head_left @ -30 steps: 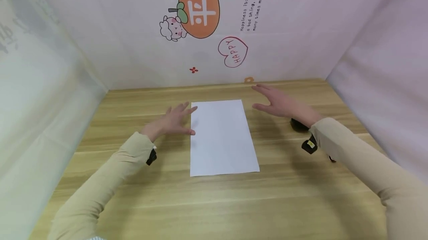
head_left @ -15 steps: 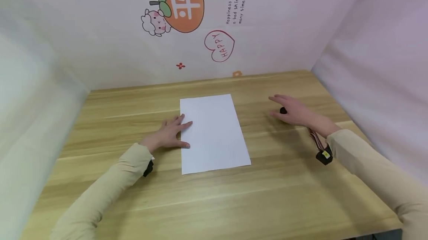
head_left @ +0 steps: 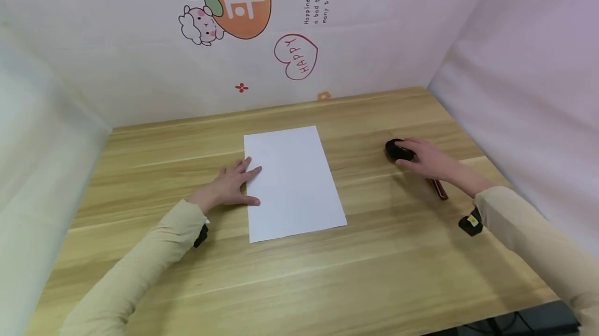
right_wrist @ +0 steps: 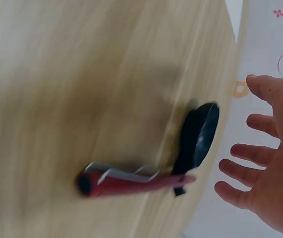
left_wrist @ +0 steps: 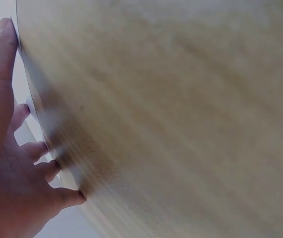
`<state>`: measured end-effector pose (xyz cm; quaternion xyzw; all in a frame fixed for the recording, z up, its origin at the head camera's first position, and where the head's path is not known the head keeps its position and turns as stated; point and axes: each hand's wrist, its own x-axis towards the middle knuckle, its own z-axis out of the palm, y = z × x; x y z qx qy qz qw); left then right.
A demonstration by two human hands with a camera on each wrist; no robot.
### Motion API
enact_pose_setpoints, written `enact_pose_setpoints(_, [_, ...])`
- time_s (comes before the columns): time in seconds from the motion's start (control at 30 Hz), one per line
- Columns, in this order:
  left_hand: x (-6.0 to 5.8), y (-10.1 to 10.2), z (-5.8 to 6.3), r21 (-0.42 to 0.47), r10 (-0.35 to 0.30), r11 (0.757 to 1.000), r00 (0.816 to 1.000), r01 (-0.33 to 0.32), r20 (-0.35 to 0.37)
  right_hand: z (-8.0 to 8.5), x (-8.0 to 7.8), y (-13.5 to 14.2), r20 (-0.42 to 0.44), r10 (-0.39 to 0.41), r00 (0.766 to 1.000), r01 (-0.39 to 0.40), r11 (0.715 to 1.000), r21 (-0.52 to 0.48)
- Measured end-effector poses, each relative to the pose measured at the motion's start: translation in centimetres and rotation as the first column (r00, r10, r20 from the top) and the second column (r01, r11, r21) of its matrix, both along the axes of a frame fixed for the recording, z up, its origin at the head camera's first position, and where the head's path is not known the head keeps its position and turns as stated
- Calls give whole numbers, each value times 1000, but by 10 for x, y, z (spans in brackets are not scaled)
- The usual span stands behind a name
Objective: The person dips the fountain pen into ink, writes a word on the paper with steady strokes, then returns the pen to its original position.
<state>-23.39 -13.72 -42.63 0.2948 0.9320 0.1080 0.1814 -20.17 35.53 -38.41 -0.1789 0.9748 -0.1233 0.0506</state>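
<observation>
A white sheet of paper (head_left: pixel 295 185) lies flat on the wooden table. My left hand (head_left: pixel 229 185) rests at its left edge, fingers spread and fingertips over the paper. On the right, a black rounded object (head_left: pixel 398 150) sits on the table, with my right hand (head_left: pixel 428 159) just above it. Seen from the right wrist, the fingers look apart from the black object (right_wrist: pixel 198 136). A dark red stick-like piece (head_left: pixel 439 189), partly under the right wrist, shows a silver rod and a black end. I cannot tell whether it joins the black object.
A white printed curtain (head_left: pixel 365 55) rises behind the table (head_left: pixel 290 279), and more white cloth hangs at both sides. Past the table's front right edge, dark cables (head_left: pixel 500 323) show. A small black device (head_left: pixel 470 224) hangs at the right wrist.
My left hand has come down onto the paper's left edge. The right hand has moved right, away from the paper, to the black object. The head view has shifted, revealing the table's front right edge.
</observation>
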Motion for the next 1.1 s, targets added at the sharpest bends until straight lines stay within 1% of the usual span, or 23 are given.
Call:
enact_pose_setpoints(0.2, [-1,-1,2,10,0,1000,1000,0,-10,-4,7,22,-26,-25,999,26,999,27])
enact_pose_setpoints(0.43, [-5,-4,3,1,9,1000,1000,-9,-11,-13,14,43,-20,-84,996,84,996,-10])
enact_pose_setpoints(0.5, [-7,-6,3,-3,9,1000,1000,-9,-17,-15,14,46,-27,-88,996,87,996,-21])
enact_pose_setpoints(0.6, [-8,-6,3,-7,12,1000,1000,-12,-16,-16,15,49,-33,-89,995,88,996,-33])
enact_pose_setpoints(0.83, [-8,-6,-2,-11,8,1000,1000,-8,-19,-22,18,52,-40,-77,996,75,996,-40])
enact_pose_setpoints(1.1, [-5,1,-7,-17,-13,1000,1000,13,-15,-38,15,52,-68,-44,997,43,999,-19])
